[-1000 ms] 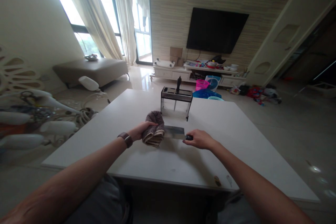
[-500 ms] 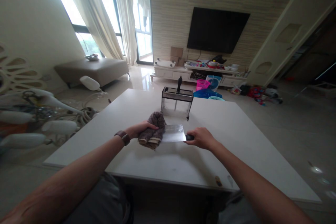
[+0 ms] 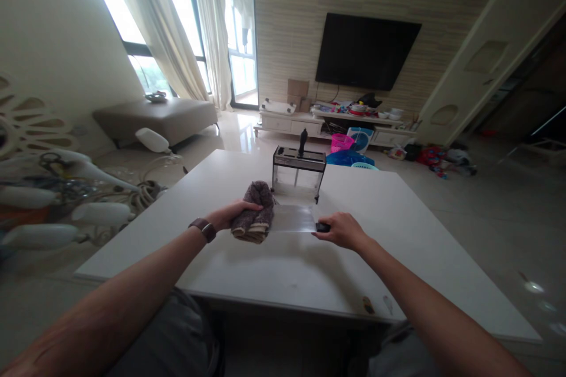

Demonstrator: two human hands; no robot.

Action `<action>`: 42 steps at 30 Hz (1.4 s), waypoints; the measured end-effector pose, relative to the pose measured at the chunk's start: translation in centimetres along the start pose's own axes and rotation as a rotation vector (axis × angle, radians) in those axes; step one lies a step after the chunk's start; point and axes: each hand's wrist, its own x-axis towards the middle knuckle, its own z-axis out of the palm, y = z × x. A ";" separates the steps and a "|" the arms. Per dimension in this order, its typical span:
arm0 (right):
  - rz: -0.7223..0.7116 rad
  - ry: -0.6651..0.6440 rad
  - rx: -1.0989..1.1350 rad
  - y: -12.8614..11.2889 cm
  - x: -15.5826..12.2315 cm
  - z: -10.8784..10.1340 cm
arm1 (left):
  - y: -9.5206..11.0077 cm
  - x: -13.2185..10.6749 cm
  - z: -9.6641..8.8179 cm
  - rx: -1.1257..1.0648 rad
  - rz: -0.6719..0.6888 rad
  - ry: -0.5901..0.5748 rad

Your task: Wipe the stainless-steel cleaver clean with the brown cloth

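My left hand (image 3: pixel 236 212) grips a folded brown-grey towel (image 3: pixel 254 218) with its thumb on top. In my right hand (image 3: pixel 342 228) is the black handle of a cleaver (image 3: pixel 294 218), held above the table with its broad blade pointing left. The blade's far end meets the towel, and its tip is hidden there. The blade is a little blurred. Just beyond stands a clear-walled knife block (image 3: pixel 295 179) with a dark top; one black handle (image 3: pixel 303 142) sticks up out of it.
Both hands are over a white table (image 3: pixel 274 280). Two small items, one of them yellow and black (image 3: pixel 368 305), lie by its near edge. Lamp parts with white shades (image 3: pixel 99 213) crowd the left side. Past the far edge are a pink basket (image 3: pixel 341 142) and a low cabinet (image 3: pixel 283 123).
The towel and my left hand have shifted slightly left and up. More of the cleaver's blade now shows between the towel and my right hand, which has moved a little right.
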 end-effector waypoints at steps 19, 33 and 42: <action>-0.124 0.142 -0.199 -1.3 -0.1 -0.5 | 0.5 0.1 -0.9 -0.062 -0.023 -0.010; -0.248 0.160 -0.166 -1.2 -0.3 -0.6 | 1.0 -0.6 -0.4 -0.025 -0.034 -0.003; -0.321 0.158 -0.144 -1.8 -0.2 -0.4 | 1.0 -1.6 0.8 0.056 -0.013 -0.036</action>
